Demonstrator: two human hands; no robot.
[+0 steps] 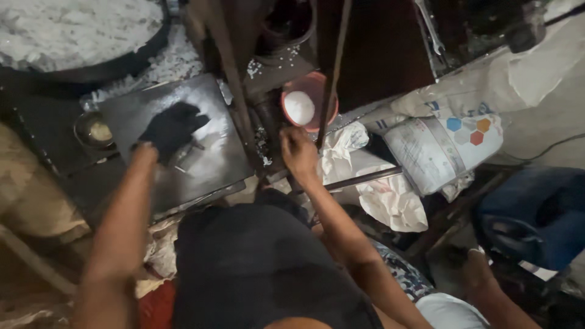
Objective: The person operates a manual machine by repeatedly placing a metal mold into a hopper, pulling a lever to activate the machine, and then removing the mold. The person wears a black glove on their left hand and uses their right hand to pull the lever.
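I see the left hand [159,141] in a black glove, fingers spread flat on the dark plate [213,158]. Right hand [298,152] fingers are wrapped on a thin rod [332,79] beside the pink bowl [326,91].

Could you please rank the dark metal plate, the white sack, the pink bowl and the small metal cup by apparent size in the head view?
1. dark metal plate
2. white sack, somewhat smaller
3. pink bowl
4. small metal cup

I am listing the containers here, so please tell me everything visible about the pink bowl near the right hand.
The pink bowl is round and looks like plastic. It sits upright among dark machine parts, just beyond the right hand, which does not touch it. Inside lies a white mound, perhaps powder or dough. A thin dark rod crosses in front of its right side, hiding part of the rim.
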